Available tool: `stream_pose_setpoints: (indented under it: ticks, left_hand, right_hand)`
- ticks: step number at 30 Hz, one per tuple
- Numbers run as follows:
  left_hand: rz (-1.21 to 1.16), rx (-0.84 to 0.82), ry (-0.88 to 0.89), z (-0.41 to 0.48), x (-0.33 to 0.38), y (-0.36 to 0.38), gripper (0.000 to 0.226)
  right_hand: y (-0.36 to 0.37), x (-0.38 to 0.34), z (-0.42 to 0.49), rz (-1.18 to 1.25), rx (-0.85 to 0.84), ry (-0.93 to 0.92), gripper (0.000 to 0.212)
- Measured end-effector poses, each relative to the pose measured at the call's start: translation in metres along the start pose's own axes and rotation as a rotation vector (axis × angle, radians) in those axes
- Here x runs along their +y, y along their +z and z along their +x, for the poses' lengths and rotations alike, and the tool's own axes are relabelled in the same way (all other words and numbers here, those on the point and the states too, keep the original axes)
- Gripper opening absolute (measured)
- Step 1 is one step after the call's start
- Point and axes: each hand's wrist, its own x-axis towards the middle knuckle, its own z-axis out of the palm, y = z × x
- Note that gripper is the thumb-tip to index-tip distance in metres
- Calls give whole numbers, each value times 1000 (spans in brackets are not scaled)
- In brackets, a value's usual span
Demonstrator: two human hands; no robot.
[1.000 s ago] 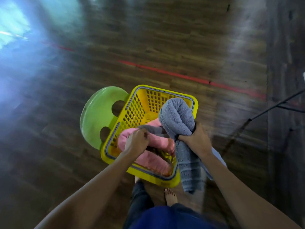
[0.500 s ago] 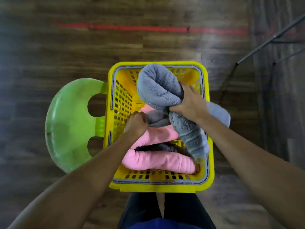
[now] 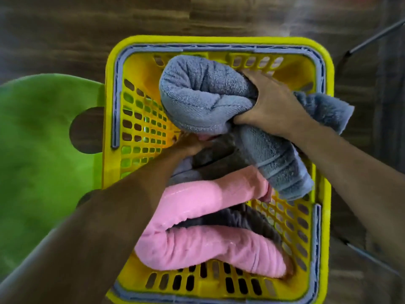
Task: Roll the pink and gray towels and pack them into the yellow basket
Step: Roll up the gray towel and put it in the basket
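Packing step: right hand [image 3: 271, 106] is gripping the gray towel [image 3: 203, 95], fingers curled round its middle. Its rolled end is hanging over the far half of the basket [image 3: 219, 40], and its loose tail is trailing toward the right edge. Left hand [image 3: 188, 143] is reaching into the basket's centre beneath the roll; its fingers are hidden, so grasp cannot be told. Pink towels [image 3: 208, 244] are lying rolled along the near edge, with a dark towel [image 3: 236, 218] between them.

Judgement: the roll is loosening. Tail needs tucking under before lowering into the far-left corner, seam down.
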Motion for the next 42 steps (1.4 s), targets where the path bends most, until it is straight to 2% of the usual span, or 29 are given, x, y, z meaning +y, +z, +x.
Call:
stream_pose_setpoints:
  ticks: [4,6,8,11,15,19,24,29,31,34,36,39,42]
  left_hand:
    - [170,-171,80,-3,7,16,75]
    - [284,-225,105,-7,6,31,87]
    - [323,-210,140,-8,7,43,89]
    - [398,-215,214,-23,9,41,76]
    - [410,-160,260,-23,4,42,76]
    - [452,-170,278,-22,7,45,74]
    - [447,-211,265,-17,7,48,75]
    - [423,-199,275,-15,4,48,73]
    - [424,-102,286,-18,3,41,61]
    - [466,332,294,-20,-2,20,40]
    - [531,462,252,-13,-13,1,52]
    - [644,410,177,7,-31,-18,99]
    - [757,341,162,22,-36,-18,116]
  right_hand:
    - [1,1,12,-22,-32,-44,100]
    - [3,-1,20,-49,-45,-103,99]
    - [9,-2,30,-90,-55,-163,96]
    - [32,-2,47,-203,-79,-251,94]
    - [74,14,67,-312,-126,-347,87]
    - [106,34,78,-367,-203,-358,90]
    - [132,53,89,-377,-213,-387,89]
    - [150,72,90,-374,-280,-341,103]
    - [148,73,88,-460,-284,-307,108]
    - [134,72,82,-557,-305,-220,119]
    - [123,75,77,-577,-322,-159,124]
    - [111,84,68,-639,-318,-96,126]
    - [114,83,65,-656,-307,-22,123]
